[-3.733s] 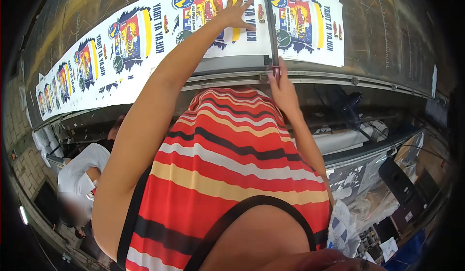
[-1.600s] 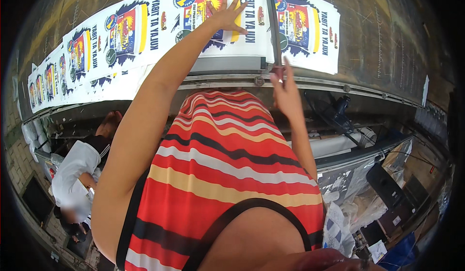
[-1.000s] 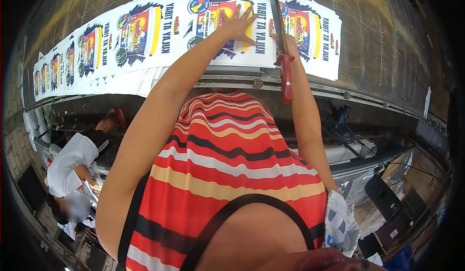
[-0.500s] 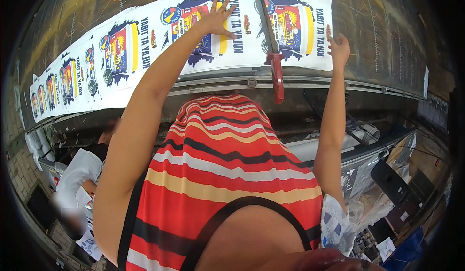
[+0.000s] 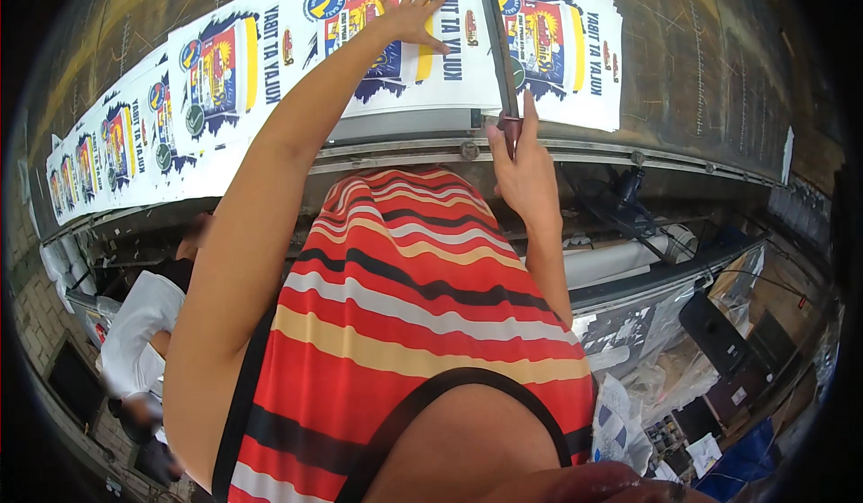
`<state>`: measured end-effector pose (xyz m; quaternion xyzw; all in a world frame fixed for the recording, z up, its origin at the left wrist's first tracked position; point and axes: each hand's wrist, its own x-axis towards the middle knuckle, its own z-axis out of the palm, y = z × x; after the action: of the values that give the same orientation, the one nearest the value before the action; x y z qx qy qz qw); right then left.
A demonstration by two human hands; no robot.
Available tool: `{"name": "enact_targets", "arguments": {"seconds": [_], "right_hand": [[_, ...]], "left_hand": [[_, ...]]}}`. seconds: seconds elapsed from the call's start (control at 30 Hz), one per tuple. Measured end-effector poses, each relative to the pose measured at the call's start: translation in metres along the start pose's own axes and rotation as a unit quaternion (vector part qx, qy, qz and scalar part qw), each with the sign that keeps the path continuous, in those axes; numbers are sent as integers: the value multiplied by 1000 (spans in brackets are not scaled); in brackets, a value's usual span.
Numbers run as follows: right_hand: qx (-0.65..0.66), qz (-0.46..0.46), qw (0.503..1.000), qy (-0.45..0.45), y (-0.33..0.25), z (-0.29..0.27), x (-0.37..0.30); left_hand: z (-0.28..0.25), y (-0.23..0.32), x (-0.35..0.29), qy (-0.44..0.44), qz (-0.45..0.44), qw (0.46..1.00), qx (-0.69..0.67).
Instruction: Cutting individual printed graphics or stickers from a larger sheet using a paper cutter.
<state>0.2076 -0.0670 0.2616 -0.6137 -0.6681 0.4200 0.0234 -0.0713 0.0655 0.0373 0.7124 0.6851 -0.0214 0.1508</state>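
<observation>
My left hand [image 5: 415,19] lies flat on a long white printed sheet [image 5: 469,89], its fingers spread over a repeated red, blue and yellow design. My right hand [image 5: 529,175] is closed round the dark red handle [image 5: 511,129] of a long straight knife, with the index finger stretched forward along it. The knife's dark blade [image 5: 500,44] points away from me and lies across the prints. To the right of the blade, a printed piece [image 5: 600,112] with the same design rests on the table. Most of the handle is hidden by my fingers.
The worn brown work table [image 5: 706,80] has a metal rail [image 5: 395,151] along its near edge. A person in a white shirt [image 5: 148,319] is at the lower left. Below the table on the right are a white roll [image 5: 620,260] and a black case [image 5: 715,334].
My right hand has moved left from the sheet's right end and taken hold of the knife's handle. Left of the blade, the sheet's near edge has shifted away from me. My left hand stays spread.
</observation>
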Motion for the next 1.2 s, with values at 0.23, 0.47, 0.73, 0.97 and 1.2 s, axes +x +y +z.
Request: {"name": "enact_targets", "arguments": {"seconds": [0.23,0.47,0.73,0.97,1.2], "right_hand": [[-83,-44,995,15,54,28,3],[-152,-75,984,59,115,98,36],[-149,-74,986,28,121,97,40],[234,-76,969,-37,50,-23,-9],[182,-149,968,82,75,-29,153]], "left_hand": [[-9,-2,-2,-17,73,994,-81],[-9,-1,-2,-3,88,991,-102],[-4,7,-4,2,3,1000,-28],[-8,15,-8,-14,-25,1000,-5],[-8,34,-9,-17,14,1000,-18]]}}
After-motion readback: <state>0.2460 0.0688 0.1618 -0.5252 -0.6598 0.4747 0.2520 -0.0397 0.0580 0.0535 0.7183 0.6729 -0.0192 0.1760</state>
